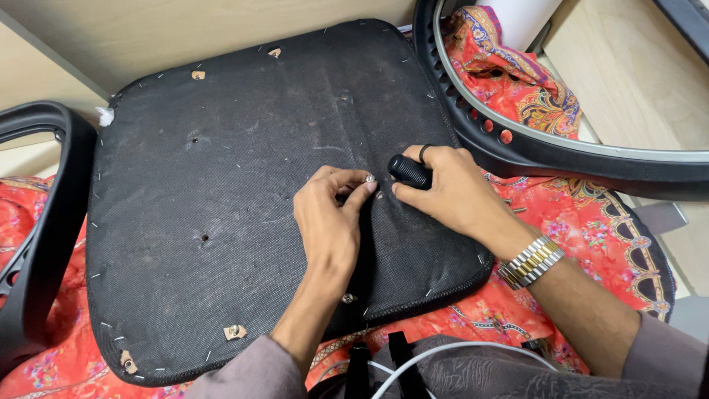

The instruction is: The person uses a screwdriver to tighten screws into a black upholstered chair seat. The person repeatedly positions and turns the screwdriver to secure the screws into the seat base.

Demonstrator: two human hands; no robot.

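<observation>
At the middle of an upturned black chair seat [221, 185], the fingers [362, 188] of the left hand [329, 222] pinch a small silver screw [370, 178] between thumb and forefinger, holding it against the seat's dark fabric underside. Just to the right, the right hand [450, 192] is clenched around the black ribbed handle of a screwdriver [410, 171]. The handle's rounded end points left, toward the screw, and the tool's tip is hidden, so it cannot be told whether it touches the screw. The two hands sit close together, nearly touching. A dark ring [424, 151] circles one finger of the right hand, and a silver and gold metal watch band [530, 261] wraps the right wrist. Both forearms wear greyish-brown sleeves.

The seat underside is dusty and square with rounded corners, stapled along its edge, with a few small screw holes and metal fittings near its corners. It lies on a red patterned cloth [583, 222] spread beneath it. A black plastic armrest [44, 222] curves along the seat's left side. At the upper right, a black chair back frame [532, 151] with a row of holes arcs across, with more of the red cloth showing through it. Pale wooden panels stand behind.
</observation>
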